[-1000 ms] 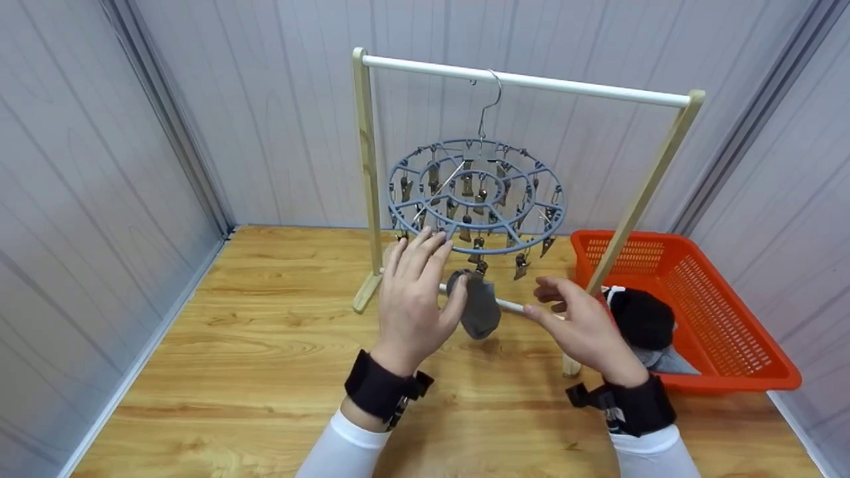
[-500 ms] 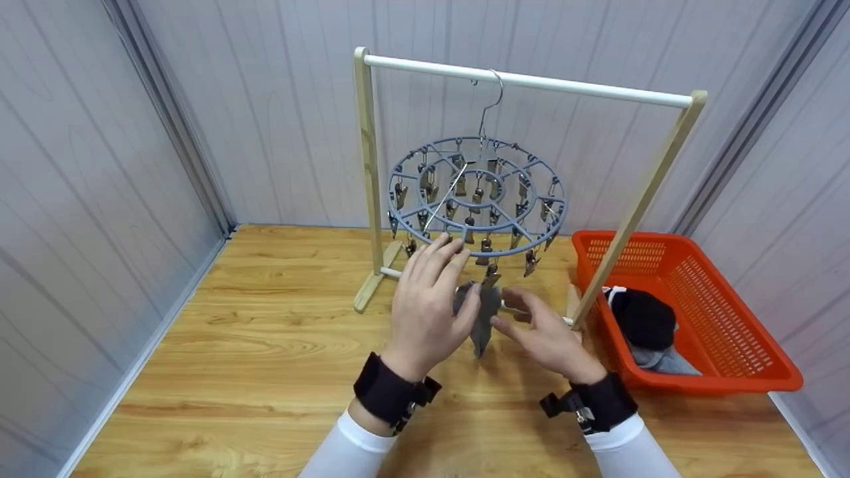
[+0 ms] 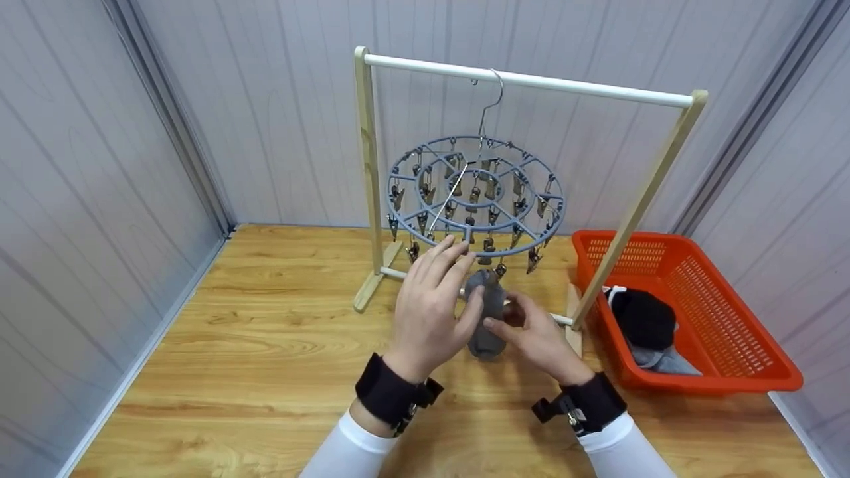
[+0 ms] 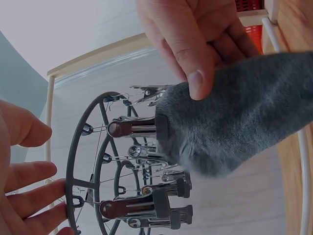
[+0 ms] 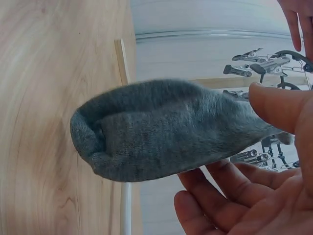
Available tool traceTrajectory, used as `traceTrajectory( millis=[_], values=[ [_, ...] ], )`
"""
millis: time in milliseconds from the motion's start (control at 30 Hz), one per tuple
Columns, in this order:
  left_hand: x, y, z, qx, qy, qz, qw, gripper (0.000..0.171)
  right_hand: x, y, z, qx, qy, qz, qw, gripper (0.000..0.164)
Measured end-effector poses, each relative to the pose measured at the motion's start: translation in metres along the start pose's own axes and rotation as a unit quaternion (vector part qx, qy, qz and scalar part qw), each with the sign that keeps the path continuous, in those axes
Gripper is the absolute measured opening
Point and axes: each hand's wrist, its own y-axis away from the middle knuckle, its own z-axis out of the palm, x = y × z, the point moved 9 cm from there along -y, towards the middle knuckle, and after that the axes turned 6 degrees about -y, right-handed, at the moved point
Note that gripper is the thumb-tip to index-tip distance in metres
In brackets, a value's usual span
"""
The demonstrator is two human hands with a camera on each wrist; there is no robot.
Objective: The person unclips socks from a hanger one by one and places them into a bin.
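A grey sock (image 3: 488, 346) hangs from a metal clip (image 4: 139, 128) on the round clip hanger (image 4: 70, 166). My right hand (image 3: 543, 338) holds the sock near its upper end. In the left wrist view, its thumb (image 4: 195, 81) lies on the cloth and the other fingers are behind. The right wrist view shows the sock's rounded lower end (image 5: 85, 129) hanging free of the hand. My left hand (image 3: 428, 318) is raised beside the sock with fingers spread, close to the hanger's rim. Whether it touches the rim I cannot tell.
The hanger hooks over the white rail (image 3: 425, 65) of a wooden stand. To the right, an orange basket (image 3: 737, 378) holds a black item (image 3: 641, 318) and grey cloth (image 3: 664, 362). Several other clips dangle around the hanger. Panelled walls enclose the wooden table (image 3: 219, 372).
My right hand has moved left and taken hold of the sock. The left hand has shifted slightly right. Both the hanger and the sock have turned a little.
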Motion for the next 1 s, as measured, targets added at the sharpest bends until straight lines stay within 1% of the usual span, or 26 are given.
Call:
traceTrajectory(
  millis=[167, 333, 467, 567, 733, 867, 1000],
  values=[
    [0.000, 0.000, 0.001, -0.005, 0.006, -0.002, 1.0000, 0.043, -0.003, 0.001, 0.002, -0.008, 0.010, -0.021, 1.000, 0.055],
    [0.000, 0.000, 0.000, 0.000, 0.014, 0.000, 0.9999, 0.043, -0.006, 0.003, 0.003, -0.022, 0.023, -0.046, 0.998, 0.044],
    [0.000, -0.001, 0.000, 0.002, 0.015, -0.002, 0.9999, 0.043, -0.010, 0.003, 0.006, -0.039, 0.028, -0.063, 0.997, 0.032],
    [-0.001, -0.001, 0.000, 0.002, 0.015, -0.004, 0.9999, 0.043, -0.011, 0.003, 0.005, -0.042, 0.034, -0.065, 0.996, 0.024],
    [0.000, -0.001, -0.003, 0.012, 0.019, 0.002, 0.9997, 0.041, -0.011, 0.003, 0.003, -0.040, 0.047, -0.060, 0.996, 0.024],
    [0.004, -0.002, -0.007, 0.036, 0.031, 0.023, 0.9986, 0.040, -0.011, 0.004, 0.002, -0.044, 0.047, -0.055, 0.996, 0.027],
    [0.009, -0.002, -0.012, 0.059, 0.038, 0.043, 0.9966, 0.042, -0.013, 0.005, 0.003, -0.057, 0.033, -0.051, 0.996, 0.030]
  ],
)
